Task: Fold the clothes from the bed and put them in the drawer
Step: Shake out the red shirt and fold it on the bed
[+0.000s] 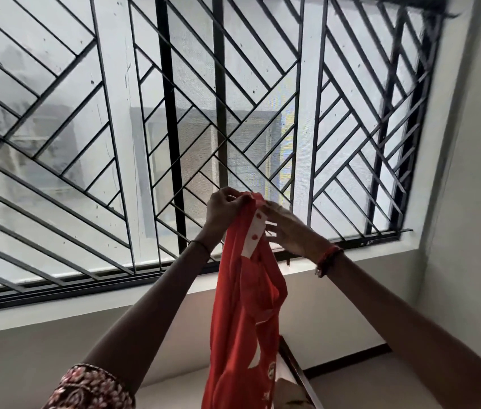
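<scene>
Right now you hold the red shirt (248, 305) up high in front of the window (56, 143), both arms raised. Your left hand (223, 208) pinches the top edge of the shirt, fingers curled round the cloth. Your right hand (289, 231) is just beside it at the same top edge, thumb and forefinger nipping the cloth near the white strip (258, 231) with its red buttons. The lower fingers of that hand are blurred, so it is unclear whether they press the cloth. The shirt hangs down from both hands in a narrow bunch, and its lower end runs off the bottom of the view. Behind it a black metal grille (171, 113) of slanted bars crosses the window, with a pale wall (56, 349) below. A red thread band (326, 259) sits on your right wrist, and a flowered sleeve (91, 388) shows at the bottom left
</scene>
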A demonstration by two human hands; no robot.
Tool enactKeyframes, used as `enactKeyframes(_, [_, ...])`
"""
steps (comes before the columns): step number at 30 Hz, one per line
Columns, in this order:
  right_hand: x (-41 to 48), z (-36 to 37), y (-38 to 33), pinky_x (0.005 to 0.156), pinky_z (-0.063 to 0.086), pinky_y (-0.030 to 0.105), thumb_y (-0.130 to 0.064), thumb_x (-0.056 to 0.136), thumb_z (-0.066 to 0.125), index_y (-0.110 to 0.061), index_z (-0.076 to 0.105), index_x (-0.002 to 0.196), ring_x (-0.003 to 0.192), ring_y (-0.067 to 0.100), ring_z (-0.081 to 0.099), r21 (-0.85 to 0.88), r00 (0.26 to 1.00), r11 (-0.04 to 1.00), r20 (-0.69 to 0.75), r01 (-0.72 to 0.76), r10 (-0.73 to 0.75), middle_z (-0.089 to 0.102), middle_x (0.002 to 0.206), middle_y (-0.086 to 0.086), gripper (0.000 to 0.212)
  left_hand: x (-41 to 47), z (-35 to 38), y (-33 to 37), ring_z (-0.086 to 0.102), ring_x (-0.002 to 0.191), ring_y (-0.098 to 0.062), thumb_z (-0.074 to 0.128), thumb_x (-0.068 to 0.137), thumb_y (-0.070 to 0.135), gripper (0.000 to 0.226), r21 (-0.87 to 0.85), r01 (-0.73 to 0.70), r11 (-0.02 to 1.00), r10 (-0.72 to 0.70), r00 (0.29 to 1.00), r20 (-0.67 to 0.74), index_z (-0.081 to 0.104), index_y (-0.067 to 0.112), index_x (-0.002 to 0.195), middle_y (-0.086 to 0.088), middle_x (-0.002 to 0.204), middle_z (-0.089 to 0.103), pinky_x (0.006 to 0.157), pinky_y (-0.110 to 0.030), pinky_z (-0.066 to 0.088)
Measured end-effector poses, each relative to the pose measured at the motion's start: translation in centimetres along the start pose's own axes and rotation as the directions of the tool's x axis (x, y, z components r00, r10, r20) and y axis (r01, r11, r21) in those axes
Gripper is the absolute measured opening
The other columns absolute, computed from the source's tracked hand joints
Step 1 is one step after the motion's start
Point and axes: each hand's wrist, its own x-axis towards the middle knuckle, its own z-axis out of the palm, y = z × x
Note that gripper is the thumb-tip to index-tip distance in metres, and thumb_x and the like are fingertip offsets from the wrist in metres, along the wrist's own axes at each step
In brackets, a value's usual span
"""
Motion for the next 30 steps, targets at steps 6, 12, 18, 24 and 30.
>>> enactKeyframes(6, [0.1, -0.4, 3.8, 0.065, 0.055, 0.024, -0.006, 0.089, 0.059, -0.014, 0.061, 0.085, 0.073, 0.013, 0.068, 0.144, 0.994, 0.989, -0.104, 0.043, -0.028, 0.069, 0.082, 0.002, 0.009, 0.3, -0.3, -1.6, 0.058, 0.068, -0.016, 0.074, 0.08, 0.027, 0.016, -0.001, 0.035, 0.999, -0.035, 0.999, -0.04, 0.064, 0.013, 0.078, -0.009, 0.078, 0.066, 0.061, -0.028, 0.043])
enactKeyframes(12, [0.2, 0.2, 2.6, 0.061, 0.054, 0.019, -0.003, 0.088, 0.056, -0.011, 0.063, 0.084, 0.062, 0.008, 0.067, 0.206, 0.985, 0.975, -0.168, 0.083, -0.048, 0.071, 0.07, -0.003, 0.011, -0.1, -1.6, -3.9, 0.054, 0.064, -0.012, 0.069, 0.084, 0.018, 0.017, -0.003, 0.106, 0.994, -0.105, 0.99, 0.094, 0.056, 0.016, 0.073, -0.002, 0.07, 0.059, 0.053, -0.018, 0.042])
enactKeyframes(18, [0.5, 1.2, 3.0, 0.065, 0.055, 0.023, -0.006, 0.087, 0.059, -0.007, 0.068, 0.088, 0.067, 0.012, 0.068, 0.101, 0.983, 0.992, -0.175, 0.081, -0.062, 0.073, 0.075, 0.001, 0.009, -2.0, -1.6, -4.7, 0.048, 0.047, 0.002, 0.069, 0.083, 0.016, 0.016, 0.023, 0.055, 0.998, -0.057, 0.996, 0.066, 0.059, 0.012, 0.072, 0.001, 0.063, 0.056, 0.055, -0.02, 0.038])
enactKeyframes(24, [0.0, 1.3, 3.6, 0.064, 0.054, 0.022, -0.008, 0.088, 0.059, -0.009, 0.069, 0.089, 0.07, 0.011, 0.068, 0.076, 0.983, 0.994, -0.174, 0.078, -0.064, 0.073, 0.076, 0.0, 0.01, -4.2, -1.6, -5.1, 0.047, 0.061, -0.012, 0.071, 0.081, 0.03, 0.029, 0.099, 0.028, 0.995, -0.049, 0.975, 0.219, 0.072, 0.002, 0.077, -0.01, 0.066, 0.062, 0.058, -0.027, 0.034])
enactKeyframes(30, [-0.4, 1.0, 3.3, 0.061, 0.054, 0.022, -0.006, 0.088, 0.06, -0.008, 0.068, 0.087, 0.069, 0.011, 0.067, 0.12, 0.966, 0.989, -0.252, 0.081, -0.049, 0.072, 0.072, 0.0, 0.009, -6.0, -0.5, -6.2, 0.044, 0.058, -0.016, 0.074, 0.066, 0.055, 0.057, 0.111, 0.142, 0.984, -0.171, 0.929, 0.327, 0.069, -0.001, 0.069, -0.01, 0.06, 0.054, 0.059, -0.03, 0.031])
